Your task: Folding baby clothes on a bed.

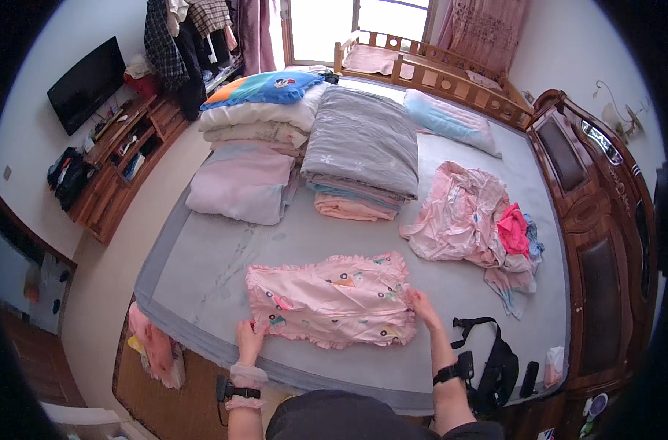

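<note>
A pink ruffled pillowcase [334, 308] printed with small vehicles lies creased across the near part of the bed, between my hands. My left hand [250, 336] pinches its lower left corner near the mattress edge. At its right edge, my right hand [420, 308] grips the ruffle. Black straps with small devices sit on both forearms. Beyond the pillowcase stand a folded grey quilt [361, 143] on other folded bedding and a folded pink and lavender blanket [240, 184]. A crumpled pink satin cloth [460, 214] lies to the right.
A black strap bag [496, 363], a dark phone-like object [529, 379] and a tissue pack [554, 366] lie at the bed's near right. A carved wooden headboard [592, 236] borders the right; a wooden cot rail [449, 82] borders the far side. A wooden TV cabinet [130, 159] stands left.
</note>
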Action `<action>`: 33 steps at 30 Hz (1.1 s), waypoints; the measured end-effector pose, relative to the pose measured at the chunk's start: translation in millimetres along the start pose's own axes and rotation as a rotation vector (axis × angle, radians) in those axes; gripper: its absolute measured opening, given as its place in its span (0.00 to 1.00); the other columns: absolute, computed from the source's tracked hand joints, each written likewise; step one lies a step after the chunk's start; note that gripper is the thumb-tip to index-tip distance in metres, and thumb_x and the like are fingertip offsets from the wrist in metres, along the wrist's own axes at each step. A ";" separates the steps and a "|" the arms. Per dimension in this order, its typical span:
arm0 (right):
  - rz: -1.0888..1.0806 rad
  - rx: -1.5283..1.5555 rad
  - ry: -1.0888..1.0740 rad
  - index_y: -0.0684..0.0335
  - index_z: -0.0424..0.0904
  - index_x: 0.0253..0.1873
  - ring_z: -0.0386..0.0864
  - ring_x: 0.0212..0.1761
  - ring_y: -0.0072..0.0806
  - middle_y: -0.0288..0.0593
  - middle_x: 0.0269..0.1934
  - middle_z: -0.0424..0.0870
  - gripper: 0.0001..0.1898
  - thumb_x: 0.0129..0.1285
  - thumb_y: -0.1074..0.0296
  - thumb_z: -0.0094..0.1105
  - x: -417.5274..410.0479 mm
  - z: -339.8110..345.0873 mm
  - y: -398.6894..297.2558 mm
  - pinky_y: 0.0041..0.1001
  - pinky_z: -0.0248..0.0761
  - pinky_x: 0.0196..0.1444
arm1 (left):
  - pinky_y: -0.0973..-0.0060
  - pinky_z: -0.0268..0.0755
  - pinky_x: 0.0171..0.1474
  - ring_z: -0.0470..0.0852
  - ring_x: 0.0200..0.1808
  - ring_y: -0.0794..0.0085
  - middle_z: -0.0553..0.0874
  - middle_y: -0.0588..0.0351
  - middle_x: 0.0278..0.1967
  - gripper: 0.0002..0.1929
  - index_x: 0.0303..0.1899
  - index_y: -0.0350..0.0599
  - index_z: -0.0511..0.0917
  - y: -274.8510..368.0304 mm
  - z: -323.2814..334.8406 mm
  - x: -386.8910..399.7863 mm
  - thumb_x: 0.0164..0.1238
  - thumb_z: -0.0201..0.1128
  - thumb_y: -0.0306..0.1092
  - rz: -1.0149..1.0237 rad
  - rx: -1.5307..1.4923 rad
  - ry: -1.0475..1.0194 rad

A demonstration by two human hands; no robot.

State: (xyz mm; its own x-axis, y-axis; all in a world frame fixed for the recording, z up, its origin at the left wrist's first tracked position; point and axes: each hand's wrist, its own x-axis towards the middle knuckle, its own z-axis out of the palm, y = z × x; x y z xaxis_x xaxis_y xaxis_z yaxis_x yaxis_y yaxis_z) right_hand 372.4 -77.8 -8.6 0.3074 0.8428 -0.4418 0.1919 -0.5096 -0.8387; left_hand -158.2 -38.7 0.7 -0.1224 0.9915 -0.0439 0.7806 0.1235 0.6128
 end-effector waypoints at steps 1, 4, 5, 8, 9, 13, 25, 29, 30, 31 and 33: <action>-0.155 -0.005 0.043 0.68 0.78 0.55 0.82 0.37 0.27 0.43 0.40 0.86 0.26 0.66 0.48 0.61 -17.6 13.9 4.6 0.28 0.76 0.39 | 0.57 0.68 0.54 0.75 0.50 0.47 0.78 0.38 0.46 0.22 0.38 0.34 0.81 6.0 0.0 -7.2 0.57 0.71 0.48 0.038 0.057 -0.023; -0.217 0.015 0.147 0.71 0.77 0.56 0.83 0.40 0.27 0.45 0.44 0.86 0.25 0.62 0.57 0.68 -46.6 28.5 -5.3 0.27 0.77 0.42 | 0.64 0.71 0.40 0.78 0.35 0.57 0.79 0.45 0.35 0.15 0.34 0.35 0.79 1.2 8.7 -6.9 0.58 0.69 0.39 0.090 -0.126 0.044; -0.122 0.043 0.207 0.73 0.77 0.56 0.83 0.42 0.27 0.45 0.46 0.85 0.25 0.59 0.62 0.71 -54.5 28.0 -10.0 0.27 0.77 0.43 | 0.67 0.71 0.34 0.78 0.29 0.62 0.79 0.49 0.31 0.11 0.33 0.36 0.78 -3.8 9.2 -5.2 0.58 0.68 0.35 -0.007 -0.383 0.008; -0.205 0.121 0.254 0.74 0.77 0.55 0.83 0.42 0.28 0.47 0.45 0.86 0.24 0.57 0.65 0.72 -75.2 19.4 -46.3 0.27 0.78 0.44 | 0.74 0.69 0.27 0.77 0.25 0.73 0.79 0.57 0.28 0.06 0.33 0.39 0.75 -11.3 -11.7 -7.7 0.57 0.65 0.27 -0.181 -0.864 0.057; -0.205 0.121 0.248 0.74 0.77 0.55 0.83 0.42 0.28 0.47 0.45 0.86 0.24 0.57 0.65 0.72 -84.5 17.3 -59.0 0.27 0.78 0.44 | 0.74 0.69 0.27 0.77 0.25 0.73 0.79 0.57 0.28 0.06 0.33 0.39 0.75 -18.4 -22.9 -13.7 0.57 0.65 0.27 -0.185 -0.862 0.061; -0.203 0.241 0.254 0.74 0.78 0.56 0.85 0.40 0.29 0.48 0.43 0.87 0.24 0.56 0.68 0.71 -94.4 4.8 -52.3 0.28 0.78 0.44 | 0.76 0.76 0.33 0.82 0.32 0.74 0.82 0.55 0.35 0.20 0.49 0.39 0.68 -27.0 -41.8 -45.9 0.55 0.65 0.21 -0.245 -0.732 -0.207; -0.297 -0.490 0.613 0.68 0.79 0.50 0.79 0.42 0.34 0.44 0.39 0.81 0.19 0.60 0.61 0.69 -106.2 28.5 -8.3 0.29 0.73 0.44 | 0.68 0.76 0.58 0.81 0.56 0.66 0.82 0.49 0.55 0.40 0.67 0.39 0.63 -59.3 -48.5 -85.1 0.49 0.71 0.15 -0.441 -0.941 -0.574; -0.461 -0.240 0.522 0.65 0.79 0.50 0.75 0.52 0.42 0.51 0.47 0.75 0.14 0.60 0.68 0.64 -110.9 55.8 -52.3 0.37 0.69 0.55 | 0.70 0.73 0.61 0.81 0.56 0.70 0.80 0.56 0.58 0.41 0.66 0.39 0.67 -31.2 -49.0 -70.1 0.46 0.75 0.17 -0.179 -0.926 -0.752; -0.626 -0.299 0.497 0.64 0.78 0.52 0.75 0.52 0.40 0.50 0.49 0.75 0.15 0.60 0.68 0.64 -109.3 63.9 -51.1 0.37 0.71 0.52 | 0.71 0.74 0.59 0.81 0.54 0.71 0.81 0.56 0.57 0.38 0.65 0.38 0.69 -4.5 -55.1 -67.1 0.48 0.75 0.19 -0.220 -0.923 -0.779; -0.686 -0.358 0.456 0.63 0.78 0.54 0.73 0.56 0.43 0.50 0.54 0.74 0.17 0.58 0.70 0.63 -113.2 79.8 -59.9 0.39 0.68 0.57 | 0.72 0.75 0.57 0.81 0.53 0.72 0.82 0.56 0.56 0.36 0.64 0.38 0.70 7.8 -60.6 -67.2 0.50 0.75 0.22 -0.265 -0.918 -0.792; -0.841 -0.504 0.327 0.60 0.76 0.59 0.66 0.67 0.48 0.51 0.63 0.70 0.22 0.58 0.70 0.62 -122.2 128.4 -78.0 0.43 0.60 0.67 | 0.73 0.76 0.55 0.83 0.51 0.73 0.83 0.57 0.53 0.33 0.64 0.38 0.71 -16.4 -49.9 -62.4 0.55 0.74 0.24 -0.439 -0.983 -0.744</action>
State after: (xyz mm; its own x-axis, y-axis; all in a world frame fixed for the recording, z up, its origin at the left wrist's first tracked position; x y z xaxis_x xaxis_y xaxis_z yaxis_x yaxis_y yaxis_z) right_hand 200.1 -118.8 69.9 0.1174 0.9103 0.3970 0.8071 0.1455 -0.5723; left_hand -193.9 -104.7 32.8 0.3625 0.7006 -0.6146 -0.0477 0.6725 0.7386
